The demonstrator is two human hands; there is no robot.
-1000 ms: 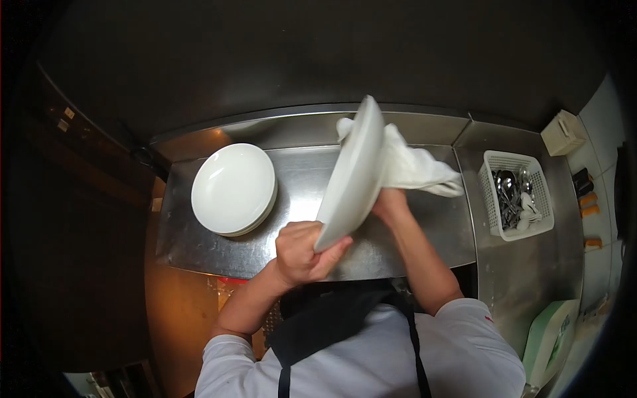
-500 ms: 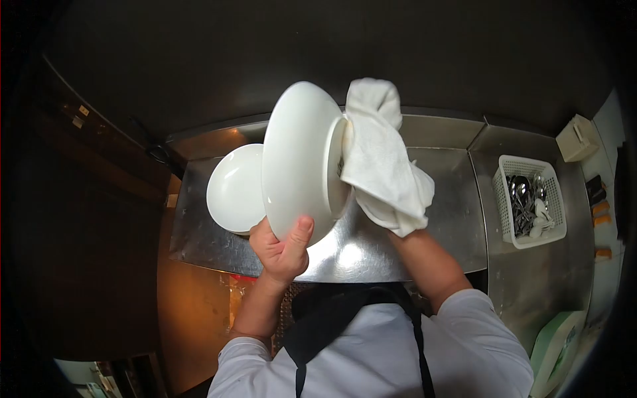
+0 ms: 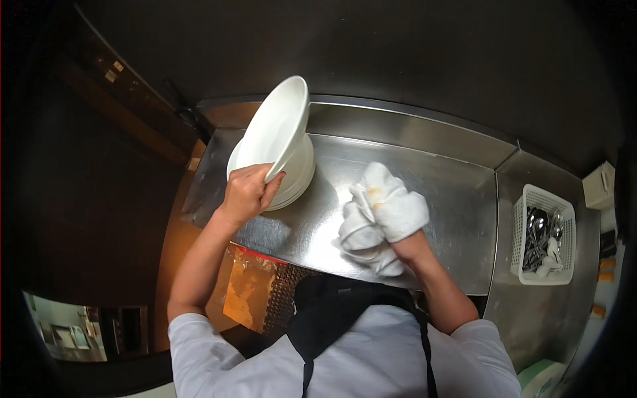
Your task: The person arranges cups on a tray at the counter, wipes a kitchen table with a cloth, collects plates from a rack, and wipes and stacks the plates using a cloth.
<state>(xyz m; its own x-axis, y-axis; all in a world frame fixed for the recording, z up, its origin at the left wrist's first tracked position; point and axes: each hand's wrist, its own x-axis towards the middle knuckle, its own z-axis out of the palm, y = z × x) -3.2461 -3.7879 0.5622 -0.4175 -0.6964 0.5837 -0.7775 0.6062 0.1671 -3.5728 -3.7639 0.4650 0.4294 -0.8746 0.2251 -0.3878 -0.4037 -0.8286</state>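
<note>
My left hand [image 3: 248, 191] is closed on the near rim of a wide white bowl [image 3: 275, 123], thumb on one side. The bowl is tipped steeply, its hollow facing left. Just behind and below it, more white bowls [image 3: 302, 178] are stacked on the steel counter [image 3: 438, 179]; I cannot tell whether the held bowl touches them. A bunched white cloth [image 3: 378, 219] with a yellowish stain is wrapped over my right hand [image 3: 411, 249]. Most of that hand's fingers are hidden under the cloth, low over the counter.
On the right side section stands a white plastic basket [image 3: 517, 240] of metal cutlery [image 3: 539, 229] and white spoons [image 3: 551, 259]. Beyond it is a beige box [image 3: 599, 186] by the wall. A raised steel ledge [image 3: 411, 128] runs along the back.
My left hand has carried the bowl left, over the stack, and turned its hollow into view. The cloth has come away from the bowl and dropped lower with my right hand.
</note>
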